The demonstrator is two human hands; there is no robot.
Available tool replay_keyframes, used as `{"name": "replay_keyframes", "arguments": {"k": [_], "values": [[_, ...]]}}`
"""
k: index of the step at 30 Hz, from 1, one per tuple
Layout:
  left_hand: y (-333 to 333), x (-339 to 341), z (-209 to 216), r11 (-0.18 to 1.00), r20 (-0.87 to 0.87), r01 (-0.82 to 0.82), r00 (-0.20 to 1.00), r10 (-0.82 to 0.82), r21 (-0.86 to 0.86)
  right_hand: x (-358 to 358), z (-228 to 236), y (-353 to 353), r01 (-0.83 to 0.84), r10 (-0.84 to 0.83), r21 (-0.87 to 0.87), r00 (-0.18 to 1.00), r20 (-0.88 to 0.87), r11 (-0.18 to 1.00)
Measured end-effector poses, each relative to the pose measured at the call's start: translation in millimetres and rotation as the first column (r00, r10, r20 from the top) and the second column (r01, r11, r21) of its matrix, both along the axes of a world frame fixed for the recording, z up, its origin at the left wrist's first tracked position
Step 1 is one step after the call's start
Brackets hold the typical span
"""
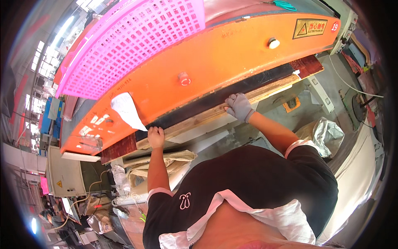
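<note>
A long wooden board (195,120) runs beneath the front of an orange machine (232,58), with a black strip (215,99) along its far side. At the board's left part, my bare left hand (156,137) is closed on the edge, fingers curled over the top. Farther right, my right hand (239,108), in a grey glove, grips the same board with bent fingers. Both thumbs are partly hidden. A white sheet of paper (126,111) hangs on the machine's front just beyond my left hand, its lower tip near my fingers.
A pink perforated basket (137,50) rests on top of the machine. The front panel carries a red button (184,79) and a pale knob (273,42). Dark red board ends (307,66) show at the right. Sacks (325,137) and a grey cabinet (64,172) stand around me.
</note>
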State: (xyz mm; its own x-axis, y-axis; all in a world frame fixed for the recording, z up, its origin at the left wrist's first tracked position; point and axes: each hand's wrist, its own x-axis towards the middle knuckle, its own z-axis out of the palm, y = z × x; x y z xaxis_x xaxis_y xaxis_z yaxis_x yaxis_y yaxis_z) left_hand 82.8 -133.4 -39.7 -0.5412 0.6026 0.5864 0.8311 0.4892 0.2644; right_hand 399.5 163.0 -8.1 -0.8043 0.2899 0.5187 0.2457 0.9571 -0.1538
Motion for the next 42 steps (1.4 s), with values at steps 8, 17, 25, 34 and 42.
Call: {"name": "replay_keyframes", "arguments": {"k": [8, 17, 25, 34, 42], "values": [[14.7, -17.5, 1.8, 0.993, 0.203, -0.03, 0.978, 0.053, -0.115, -24.0, 16.9, 13.8, 0.091, -0.056, -0.165, 0.977, 0.207, 0.982], [5.5, 54.4, 9.1, 0.985, 0.159, -0.012, 0.986, 0.039, -0.17, 27.6, 5.7, 11.4, 0.134, -0.112, -0.236, 0.988, 0.103, 0.963], [3.3, 118.7, 30.2, 0.982, 0.092, 0.012, 0.996, 0.006, -0.186, 88.7, 7.4, -20.5, 0.199, -0.213, -0.088, 0.958, -0.19, 0.976], [6.5, 163.1, 18.4, 0.991, 0.038, 0.116, 0.993, -0.113, -0.07, 131.0, 11.2, -25.8, 0.307, -0.326, -0.128, 0.931, -0.166, 0.943], [-14.7, 95.7, -26.2, 0.914, -0.017, 0.331, 0.939, -0.344, -0.234, 63.8, 8.9, -29.5, 0.127, -0.171, -0.299, 0.977, -0.126, 0.946]]}}
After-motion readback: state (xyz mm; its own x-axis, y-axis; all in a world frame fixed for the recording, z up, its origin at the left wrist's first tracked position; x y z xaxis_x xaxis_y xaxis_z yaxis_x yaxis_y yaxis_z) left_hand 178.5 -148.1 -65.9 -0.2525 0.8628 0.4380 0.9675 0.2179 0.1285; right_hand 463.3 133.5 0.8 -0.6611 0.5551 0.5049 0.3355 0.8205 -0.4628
